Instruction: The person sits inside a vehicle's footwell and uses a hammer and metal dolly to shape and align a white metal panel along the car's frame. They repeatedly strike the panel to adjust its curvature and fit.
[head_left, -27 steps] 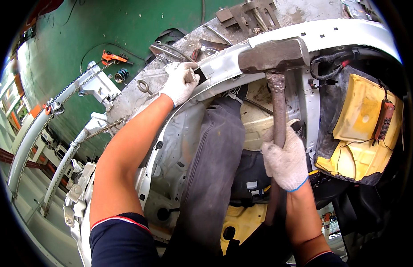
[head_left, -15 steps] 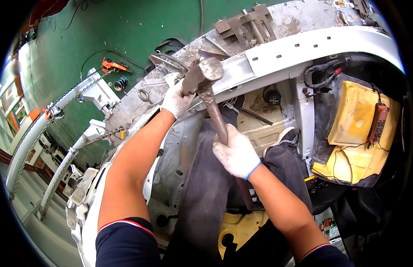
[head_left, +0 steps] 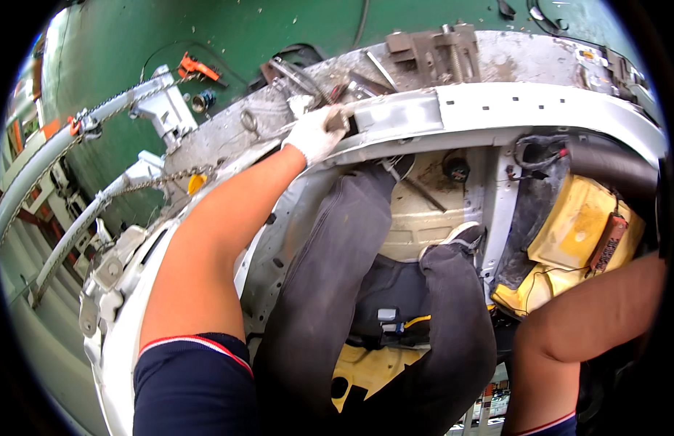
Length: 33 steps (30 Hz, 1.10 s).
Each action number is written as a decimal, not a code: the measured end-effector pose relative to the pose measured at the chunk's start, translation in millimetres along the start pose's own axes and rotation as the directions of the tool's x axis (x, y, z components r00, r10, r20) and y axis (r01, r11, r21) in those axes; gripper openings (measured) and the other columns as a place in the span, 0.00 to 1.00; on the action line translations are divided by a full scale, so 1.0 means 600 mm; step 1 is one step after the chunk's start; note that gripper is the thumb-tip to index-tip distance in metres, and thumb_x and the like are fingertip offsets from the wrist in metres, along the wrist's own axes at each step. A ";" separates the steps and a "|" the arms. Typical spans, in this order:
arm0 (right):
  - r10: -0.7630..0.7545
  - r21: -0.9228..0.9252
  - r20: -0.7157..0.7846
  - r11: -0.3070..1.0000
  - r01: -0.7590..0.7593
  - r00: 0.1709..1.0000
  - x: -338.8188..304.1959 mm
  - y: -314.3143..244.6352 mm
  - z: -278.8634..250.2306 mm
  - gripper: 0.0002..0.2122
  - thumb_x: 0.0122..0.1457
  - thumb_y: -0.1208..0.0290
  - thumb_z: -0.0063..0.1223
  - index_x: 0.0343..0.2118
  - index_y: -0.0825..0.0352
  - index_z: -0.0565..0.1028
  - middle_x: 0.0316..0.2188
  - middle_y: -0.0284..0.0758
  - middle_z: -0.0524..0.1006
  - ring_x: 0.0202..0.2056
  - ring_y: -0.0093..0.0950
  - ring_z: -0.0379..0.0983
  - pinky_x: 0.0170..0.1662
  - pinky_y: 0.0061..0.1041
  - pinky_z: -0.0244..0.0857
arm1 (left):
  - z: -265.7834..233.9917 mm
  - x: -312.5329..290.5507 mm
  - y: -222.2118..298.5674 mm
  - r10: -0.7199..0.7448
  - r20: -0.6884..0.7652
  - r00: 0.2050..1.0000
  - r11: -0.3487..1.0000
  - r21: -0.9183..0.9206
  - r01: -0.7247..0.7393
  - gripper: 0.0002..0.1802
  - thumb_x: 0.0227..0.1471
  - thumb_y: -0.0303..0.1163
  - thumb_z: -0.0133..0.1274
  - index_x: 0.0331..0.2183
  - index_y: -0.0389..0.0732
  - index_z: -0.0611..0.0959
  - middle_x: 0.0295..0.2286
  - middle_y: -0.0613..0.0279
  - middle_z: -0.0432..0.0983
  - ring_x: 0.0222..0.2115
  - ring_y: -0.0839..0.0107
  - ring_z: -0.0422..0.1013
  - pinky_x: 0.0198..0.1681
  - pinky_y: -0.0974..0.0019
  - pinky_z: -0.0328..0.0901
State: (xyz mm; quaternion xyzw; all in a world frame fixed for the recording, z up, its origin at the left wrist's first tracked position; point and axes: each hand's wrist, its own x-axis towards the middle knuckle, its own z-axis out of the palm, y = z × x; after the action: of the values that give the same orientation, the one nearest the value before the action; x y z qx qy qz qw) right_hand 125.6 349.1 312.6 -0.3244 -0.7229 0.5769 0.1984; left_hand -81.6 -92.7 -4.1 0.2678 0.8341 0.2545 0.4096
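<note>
My left hand (head_left: 315,136), in a white glove, is closed around a brown metal piece (head_left: 340,120) against the inner edge of a white car body sill (head_left: 497,109). Most of that piece is hidden by the fingers, so I cannot tell its kind. My right forearm (head_left: 606,298) is raised at the right, bent at the elbow, and its hand lies outside the picture. A dark brown cylinder (head_left: 613,166), probably part of the hammer, shows at the right edge above the forearm.
My legs (head_left: 330,247) are inside the car body. Yellow foam padding (head_left: 569,225) with a red-brown device (head_left: 610,241) lies at right. Beyond the sill stand a metal bench (head_left: 508,62) and a screw clamp (head_left: 435,54). At left are chains (head_left: 148,182) and grey bars (head_left: 39,171).
The hammer has left the left hand's side, and my right arm has swung up to the right with its hand out of view. My left hand has shifted slightly right and up.
</note>
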 end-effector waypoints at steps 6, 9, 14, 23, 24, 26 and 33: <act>0.720 -0.205 0.416 0.670 -0.713 0.556 -0.289 0.146 0.304 0.03 0.62 0.73 0.52 0.36 0.66 0.72 0.22 0.31 0.73 0.19 0.23 0.70 0.23 0.22 0.66 | -0.009 0.010 0.080 0.103 0.101 0.990 0.951 0.281 -0.128 0.19 0.64 0.44 0.55 0.50 0.44 0.85 0.43 0.48 0.83 0.45 0.52 0.79 0.53 0.55 0.71; 0.731 -0.259 0.484 0.644 -0.720 0.480 -0.323 0.152 0.293 0.05 0.61 0.73 0.54 0.37 0.67 0.72 0.21 0.32 0.73 0.18 0.23 0.70 0.22 0.23 0.66 | -0.045 -0.012 0.004 0.030 0.043 0.999 0.992 0.120 -0.035 0.19 0.65 0.43 0.52 0.52 0.45 0.86 0.43 0.46 0.83 0.47 0.49 0.78 0.55 0.55 0.70; 0.860 -0.033 0.357 0.402 -0.915 0.365 -0.342 0.126 0.222 0.04 0.59 0.75 0.53 0.35 0.66 0.71 0.18 0.30 0.70 0.14 0.21 0.66 0.17 0.23 0.62 | -0.073 0.028 0.045 -0.114 0.199 0.973 0.986 0.139 0.088 0.17 0.66 0.41 0.55 0.50 0.43 0.86 0.48 0.53 0.83 0.52 0.64 0.77 0.59 0.62 0.68; 0.931 0.213 0.283 0.175 -0.961 0.232 -0.376 0.151 0.148 0.04 0.58 0.81 0.47 0.33 0.65 0.69 0.17 0.28 0.67 0.12 0.21 0.64 0.14 0.22 0.59 | -0.039 0.113 0.094 0.099 0.570 0.816 0.973 0.116 -0.199 0.30 0.50 0.48 0.70 0.50 0.40 0.86 0.65 0.46 0.63 0.64 0.50 0.64 0.67 0.55 0.61; 0.928 0.201 0.292 0.178 -0.963 0.232 -0.374 0.154 0.147 0.04 0.58 0.81 0.47 0.33 0.65 0.69 0.17 0.28 0.67 0.12 0.21 0.64 0.15 0.22 0.59 | -0.029 0.109 0.078 0.115 0.557 0.823 0.975 0.096 -0.201 0.28 0.50 0.46 0.70 0.48 0.38 0.86 0.66 0.47 0.62 0.63 0.50 0.65 0.66 0.56 0.61; 0.924 0.181 0.303 0.186 -0.966 0.235 -0.380 0.163 0.147 0.03 0.59 0.78 0.49 0.34 0.65 0.69 0.17 0.28 0.67 0.12 0.20 0.63 0.14 0.21 0.59 | -0.035 0.124 0.123 0.058 0.631 0.773 0.976 0.127 -0.177 0.28 0.50 0.46 0.70 0.47 0.37 0.85 0.65 0.47 0.63 0.62 0.52 0.67 0.65 0.57 0.63; 0.923 0.132 0.350 0.118 -0.984 0.157 -0.373 0.162 0.155 0.03 0.58 0.78 0.50 0.34 0.65 0.69 0.17 0.28 0.67 0.12 0.20 0.63 0.15 0.21 0.59 | -0.046 0.099 0.111 0.095 0.388 0.917 0.979 0.130 -0.156 0.33 0.49 0.50 0.70 0.48 0.35 0.85 0.49 0.52 0.79 0.50 0.59 0.76 0.55 0.60 0.70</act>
State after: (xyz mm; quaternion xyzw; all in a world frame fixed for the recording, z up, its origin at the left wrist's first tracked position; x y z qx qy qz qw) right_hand 246.7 139.2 214.5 -0.6198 -0.2492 0.7062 -0.2346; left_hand -119.2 -10.8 21.2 0.3965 0.7377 0.1567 0.5235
